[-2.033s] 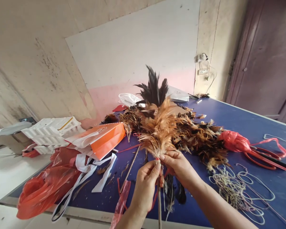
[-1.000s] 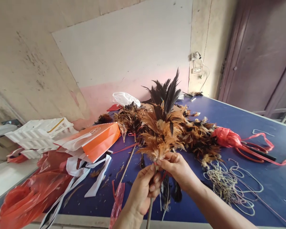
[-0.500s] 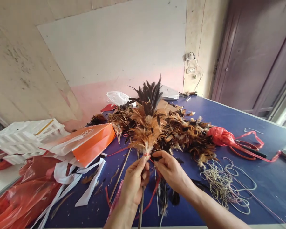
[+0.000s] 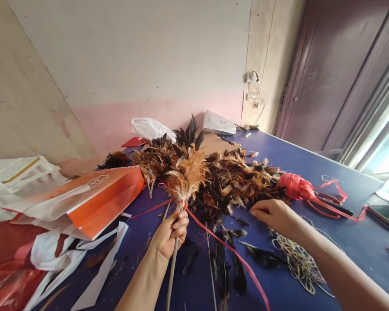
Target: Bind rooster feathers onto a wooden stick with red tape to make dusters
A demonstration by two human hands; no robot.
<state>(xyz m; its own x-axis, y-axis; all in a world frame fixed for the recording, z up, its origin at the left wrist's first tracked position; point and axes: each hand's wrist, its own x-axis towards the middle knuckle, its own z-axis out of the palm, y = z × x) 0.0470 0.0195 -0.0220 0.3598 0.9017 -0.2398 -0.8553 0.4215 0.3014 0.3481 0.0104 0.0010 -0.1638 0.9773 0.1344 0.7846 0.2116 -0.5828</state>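
My left hand (image 4: 174, 229) is closed around the thin stick (image 4: 172, 276) of a feather duster (image 4: 188, 172), just below the red binding. Brown feathers circle the stick and black ones stand at the tip. From the binding a red plastic ribbon (image 4: 228, 246) trails down to the right. My right hand (image 4: 274, 216) is apart from the duster, at the near edge of a pile of brown and black feathers (image 4: 240, 177). Its fingers are curled together; whether anything is between them is hidden.
On the blue table (image 4: 298, 160) lie a red ribbon bundle (image 4: 296, 185), tangled pale string (image 4: 294, 259) and loose black feathers (image 4: 240, 272). An orange and white paper bag (image 4: 106, 201) and white strips (image 4: 103, 268) are at the left. Wall sockets (image 4: 253, 96) are behind.
My right hand has left the duster's binding and moved right, to the feather pile. The duster, still in my left hand, is lower and further left in view; the red ribbon now trails out.
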